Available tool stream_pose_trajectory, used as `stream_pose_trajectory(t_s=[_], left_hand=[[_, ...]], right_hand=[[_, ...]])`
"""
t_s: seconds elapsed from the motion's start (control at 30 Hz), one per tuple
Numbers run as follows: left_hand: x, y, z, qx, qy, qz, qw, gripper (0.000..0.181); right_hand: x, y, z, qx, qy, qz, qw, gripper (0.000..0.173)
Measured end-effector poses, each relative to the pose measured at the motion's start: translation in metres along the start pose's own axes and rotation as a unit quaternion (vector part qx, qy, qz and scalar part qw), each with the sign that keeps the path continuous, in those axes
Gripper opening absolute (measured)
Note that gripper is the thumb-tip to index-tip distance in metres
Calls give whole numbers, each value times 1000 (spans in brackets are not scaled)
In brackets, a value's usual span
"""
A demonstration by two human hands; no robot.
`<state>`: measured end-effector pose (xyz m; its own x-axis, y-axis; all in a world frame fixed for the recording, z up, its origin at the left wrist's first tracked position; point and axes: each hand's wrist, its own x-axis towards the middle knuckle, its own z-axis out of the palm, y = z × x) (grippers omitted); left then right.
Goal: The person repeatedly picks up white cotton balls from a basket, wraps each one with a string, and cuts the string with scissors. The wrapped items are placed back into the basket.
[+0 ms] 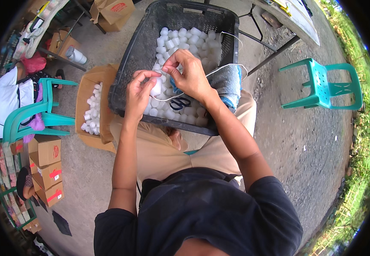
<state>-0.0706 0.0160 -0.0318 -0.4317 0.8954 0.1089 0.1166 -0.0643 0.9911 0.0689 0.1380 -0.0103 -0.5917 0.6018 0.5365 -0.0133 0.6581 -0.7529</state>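
My left hand [137, 94] pinches a white plastic-looking cylinder [156, 87] between thumb and fingers. A thin white cord [167, 100] runs from beside that piece, passes behind my right wrist and loops out to the right. Just right of the piece, my right hand [189, 73] has its thumb and index fingertips together; anything between them is too small to tell. Both hands are over a black plastic basket [125, 68] holding many similar white cylinders [189, 38]. Dark-handled scissors [180, 103] lie on these pieces, below my right hand. A grey-blue towel [228, 81] drapes over the basket's right rim.
Left of the basket stands a cardboard box [108, 105] with more white pieces. Teal plastic chairs stand at left [49, 110] and right [324, 84], the left one beside a seated person [7, 96]. Stacked cartons [47, 172] are at lower left; a table [295, 19] is at upper right.
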Motion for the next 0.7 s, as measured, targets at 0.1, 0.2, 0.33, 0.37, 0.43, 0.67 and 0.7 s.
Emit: stream_pose_trajectory(t_s=[0.1, 0.2, 0.33, 0.37, 0.43, 0.67, 0.7], left_hand=[[5, 3, 7, -95, 34, -88, 991, 15], [8, 2, 6, -114, 14, -73, 991, 16], [11, 3, 10, -54, 4, -4, 999, 11], [12, 0, 11, -25, 9, 18, 999, 10], [14, -5, 11, -5, 15, 50, 999, 9], [15, 4, 21, 15, 38, 91, 995, 10], [16, 5, 19, 21, 32, 84, 996, 10]], right_hand=[[0, 5, 7, 17, -47, -51, 997, 9], [0, 7, 6, 5, -74, -69, 995, 14], [1, 9, 10, 48, -32, -54, 997, 14], [1, 8, 10, 51, -37, -36, 997, 13], [-1, 4, 11, 85, -35, 21, 996, 13], [-2, 1, 12, 107, 21, 84, 990, 8], [-1, 2, 12, 102, 32, 76, 991, 7]])
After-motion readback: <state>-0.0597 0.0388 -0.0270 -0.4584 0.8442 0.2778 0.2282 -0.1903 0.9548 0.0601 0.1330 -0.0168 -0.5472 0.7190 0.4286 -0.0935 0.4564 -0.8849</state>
